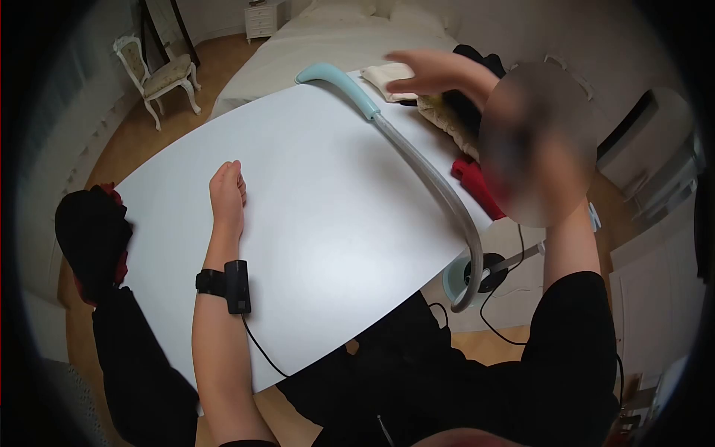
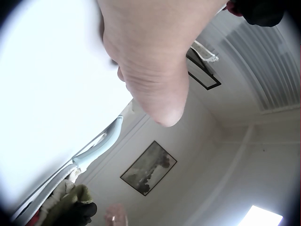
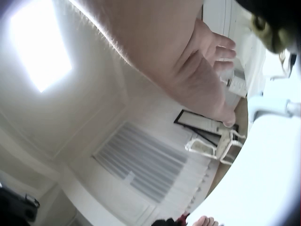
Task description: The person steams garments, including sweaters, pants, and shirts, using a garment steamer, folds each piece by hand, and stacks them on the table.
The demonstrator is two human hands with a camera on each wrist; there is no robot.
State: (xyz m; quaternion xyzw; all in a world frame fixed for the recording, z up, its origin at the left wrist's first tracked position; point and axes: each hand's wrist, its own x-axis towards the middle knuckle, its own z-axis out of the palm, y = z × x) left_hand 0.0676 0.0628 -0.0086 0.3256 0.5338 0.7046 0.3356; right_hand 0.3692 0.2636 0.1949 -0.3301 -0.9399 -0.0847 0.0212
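My left hand (image 1: 227,195) rests on the white table (image 1: 298,223) with its fingers curled in, holding nothing. From the wrist, the left wrist view shows the back of this hand (image 2: 150,84), its fingers mostly hidden. My right hand (image 1: 436,72) is raised over the far right of the table, fingers spread and thumb apart, nothing in it. The right wrist view shows its palm (image 3: 202,75) and separated fingers. Between the hands lies a grey hose (image 1: 424,167) with a light blue curved handle (image 1: 339,80); its lower end bends past the table edge.
Cream cloth (image 1: 387,78), a beige garment (image 1: 447,123) and a red cloth (image 1: 480,190) lie along the right edge. A black and red bundle (image 1: 93,238) sits at the left edge. Behind the table stand a bed (image 1: 290,56) and a chair (image 1: 160,74). A cable (image 1: 264,350) trails from the left wrist.
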